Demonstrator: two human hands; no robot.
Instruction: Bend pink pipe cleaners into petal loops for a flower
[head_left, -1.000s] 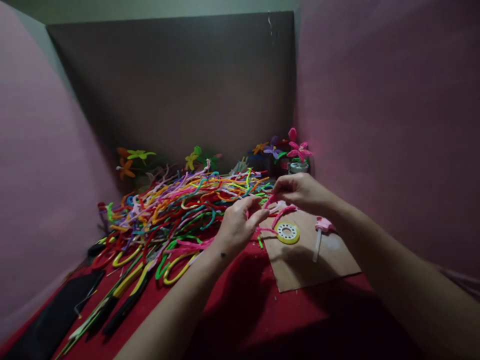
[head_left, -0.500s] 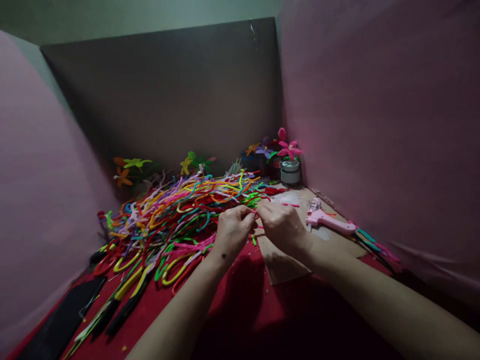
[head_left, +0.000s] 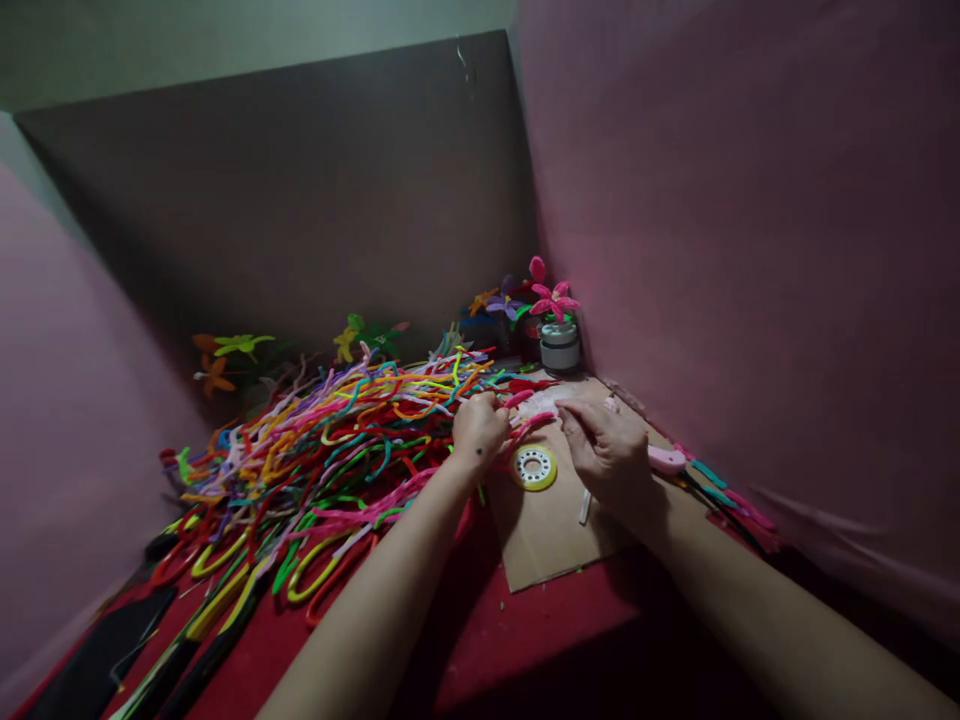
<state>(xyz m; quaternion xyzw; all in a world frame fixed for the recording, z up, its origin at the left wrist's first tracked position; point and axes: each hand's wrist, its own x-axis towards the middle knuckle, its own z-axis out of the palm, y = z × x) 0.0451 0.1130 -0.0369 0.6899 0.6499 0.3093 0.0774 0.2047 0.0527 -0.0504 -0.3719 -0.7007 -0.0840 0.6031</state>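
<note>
Left hand [head_left: 480, 432] pinched on a pink pipe cleaner [head_left: 529, 425], right hand [head_left: 606, 452] just beside it, fingers loosely spread, yellow ring [head_left: 534, 467] between both hands on cardboard [head_left: 551, 530]

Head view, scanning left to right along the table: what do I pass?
Black strip → pile of pipe cleaners → left hand → yellow ring → right hand → pink glue gun.

No readable text, label, brand or number shows on the yellow ring [head_left: 534, 467], the pipe cleaners [head_left: 330, 440] or the cardboard [head_left: 555, 530]
</note>
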